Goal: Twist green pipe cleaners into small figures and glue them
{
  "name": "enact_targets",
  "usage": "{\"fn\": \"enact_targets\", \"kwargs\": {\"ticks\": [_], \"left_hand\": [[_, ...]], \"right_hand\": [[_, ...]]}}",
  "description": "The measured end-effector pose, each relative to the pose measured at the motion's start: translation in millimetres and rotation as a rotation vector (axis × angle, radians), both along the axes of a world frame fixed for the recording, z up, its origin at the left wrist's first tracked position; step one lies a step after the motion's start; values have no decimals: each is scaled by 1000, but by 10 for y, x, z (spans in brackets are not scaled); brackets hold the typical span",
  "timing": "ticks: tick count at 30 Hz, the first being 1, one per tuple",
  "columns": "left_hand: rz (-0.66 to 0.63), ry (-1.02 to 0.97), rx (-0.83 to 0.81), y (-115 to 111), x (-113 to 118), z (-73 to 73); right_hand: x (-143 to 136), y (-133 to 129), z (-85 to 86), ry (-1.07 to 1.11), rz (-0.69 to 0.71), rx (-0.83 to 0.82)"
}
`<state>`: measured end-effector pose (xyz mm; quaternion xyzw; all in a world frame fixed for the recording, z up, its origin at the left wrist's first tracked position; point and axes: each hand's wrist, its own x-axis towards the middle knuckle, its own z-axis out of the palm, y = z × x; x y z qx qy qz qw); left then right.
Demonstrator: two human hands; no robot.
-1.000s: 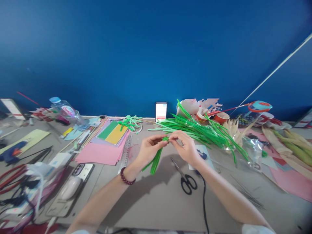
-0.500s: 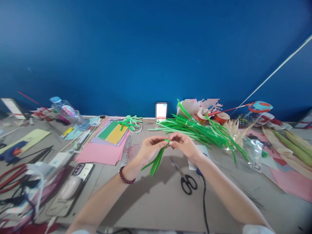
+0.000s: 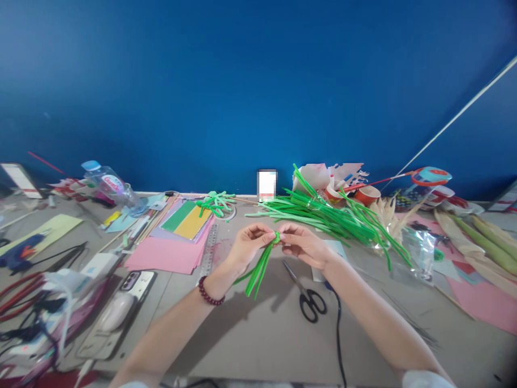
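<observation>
A small bundle of green pipe cleaners (image 3: pixel 258 272) hangs from between my hands, with a twisted knot at its top and loose ends pointing down and left. My left hand (image 3: pixel 251 245), a dark red beaded bracelet (image 3: pixel 210 291) on its wrist, is closed with thumb and fingers on the knot. From the other side my right hand (image 3: pixel 301 243) pinches the same knot. Black-handled scissors (image 3: pixel 306 295) lie on the table below my right hand. Behind the hands spreads a big pile of green pipe cleaners (image 3: pixel 335 215).
Pink paper sheets (image 3: pixel 165 256), a clear ruler (image 3: pixel 209 248) and a phone (image 3: pixel 137 285) with a white mouse (image 3: pixel 117 312) lie left. A black cable (image 3: pixel 340 334) runs by the scissors. A plastic bottle (image 3: pixel 113 183) leans against the blue wall. Corn husks (image 3: pixel 468 237) lie right.
The hanging ends of the bundle have swung slightly down and spread apart. My right-hand fingers have shifted on the knot and lowered a little. Both hands keep their hold.
</observation>
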<state>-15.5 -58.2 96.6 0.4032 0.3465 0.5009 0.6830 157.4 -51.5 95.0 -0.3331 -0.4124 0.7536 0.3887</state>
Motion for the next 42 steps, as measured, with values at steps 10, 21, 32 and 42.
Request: {"fn": "enact_targets", "kwargs": {"ticks": [10,21,32,42], "left_hand": [[-171,-123,-166,32,-32,41],[-280,-168,-11,92,-107,-38],[-357,-61,322,103,-188,-31],[-314,63,314,89,-219,11]], "right_hand": [[-43,-22,47,-98,-89,184],[37,-151,207,-346,-264,625],[2,-324,308,-638,-257,1188],[11,-283,294,-573,-273,1095]]}}
